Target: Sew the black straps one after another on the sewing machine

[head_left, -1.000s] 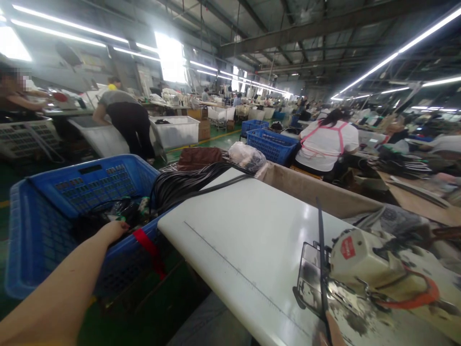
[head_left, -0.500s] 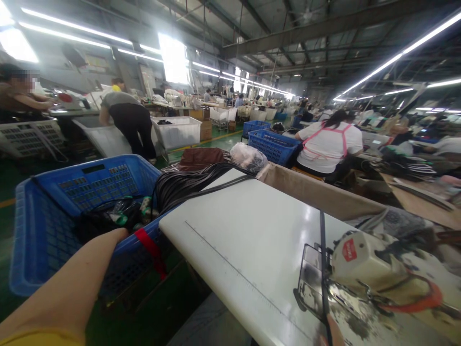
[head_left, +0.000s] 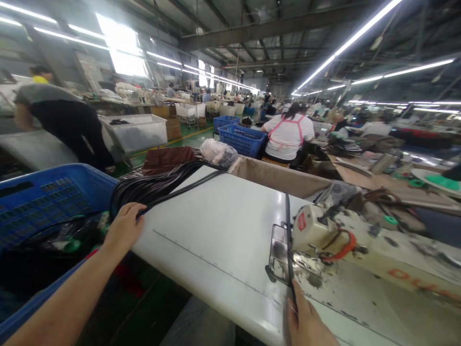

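My left hand (head_left: 124,228) reaches over the near corner of the white sewing table (head_left: 223,226) and its fingers curl onto a thick bundle of black straps (head_left: 154,185) that drapes from the table into the blue crate (head_left: 39,202). At the bottom edge my right hand (head_left: 306,322) pinches a single black strap (head_left: 288,240) that runs up under the head of the cream sewing machine (head_left: 324,230). The strap lies over the machine's metal plate.
The blue crate on my left holds dark bags and bits. A brown bag (head_left: 167,158) and a clear plastic bag (head_left: 219,153) lie beyond the table. A seated person in white (head_left: 288,137) works ahead, another person (head_left: 61,120) bends at left. More blue crates (head_left: 241,137) stand behind.
My left hand came out of the blue crate and moved right to the strap bundle at the table corner. The view swung right, and my right hand shows more fully.
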{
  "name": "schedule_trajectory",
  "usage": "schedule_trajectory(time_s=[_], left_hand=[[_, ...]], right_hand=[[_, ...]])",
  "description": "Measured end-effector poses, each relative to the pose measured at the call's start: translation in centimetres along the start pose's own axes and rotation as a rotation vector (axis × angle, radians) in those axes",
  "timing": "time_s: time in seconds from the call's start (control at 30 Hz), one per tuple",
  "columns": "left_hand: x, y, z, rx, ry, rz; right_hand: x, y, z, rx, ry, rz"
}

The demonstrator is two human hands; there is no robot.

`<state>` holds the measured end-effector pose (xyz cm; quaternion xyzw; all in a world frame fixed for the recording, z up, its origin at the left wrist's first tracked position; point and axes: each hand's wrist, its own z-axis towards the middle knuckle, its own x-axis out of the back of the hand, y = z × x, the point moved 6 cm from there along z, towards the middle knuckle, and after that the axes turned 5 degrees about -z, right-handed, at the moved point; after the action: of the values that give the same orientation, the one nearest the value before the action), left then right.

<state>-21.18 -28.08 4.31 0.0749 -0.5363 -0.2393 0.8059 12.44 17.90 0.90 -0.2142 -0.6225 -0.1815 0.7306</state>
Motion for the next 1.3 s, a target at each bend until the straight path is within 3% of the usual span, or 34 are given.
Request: schedule_trajectory(time_s=[0.1, 0.3, 0.4, 0.5, 0.63, 0.9, 1.3], left_hand=[[-3.6, 7.8, -0.9, -0.197, -0.052, -0.200], [-11.0, 24.3, -8.2, -0.490, -0.434, -0.526], [-12.5, 31.7, -12.4, -0.695, -0.544, -0.563], [-13.2, 36.5, -15.0, -0.809, -0.548, -0.508], [-13.4, 39.0, -16.7, -0.885, -0.500, -0.493], [-12.3, 39.1, -17.9, -0.952, -0.412, -0.357], [-12.7, 39.1, -17.9, -0.937, -0.435, -0.302]], right_hand=[[0.7, -1.0, -0.3, 0.020, -0.077, -0.083], [1.4, -1.3, -0.1, -0.014, -0.145, -0.131], [1.3, -1.5, -0.3, -0.019, -0.151, -0.104], [1.3, -1.3, -0.5, -0.020, -0.138, -0.047], [1.1, -0.2, -0.9, -0.031, -0.081, 0.140], [1.4, 2.8, -0.8, -0.173, 0.081, 0.669], [0.5, 3.9, -0.8, -0.226, 0.054, 0.729]])
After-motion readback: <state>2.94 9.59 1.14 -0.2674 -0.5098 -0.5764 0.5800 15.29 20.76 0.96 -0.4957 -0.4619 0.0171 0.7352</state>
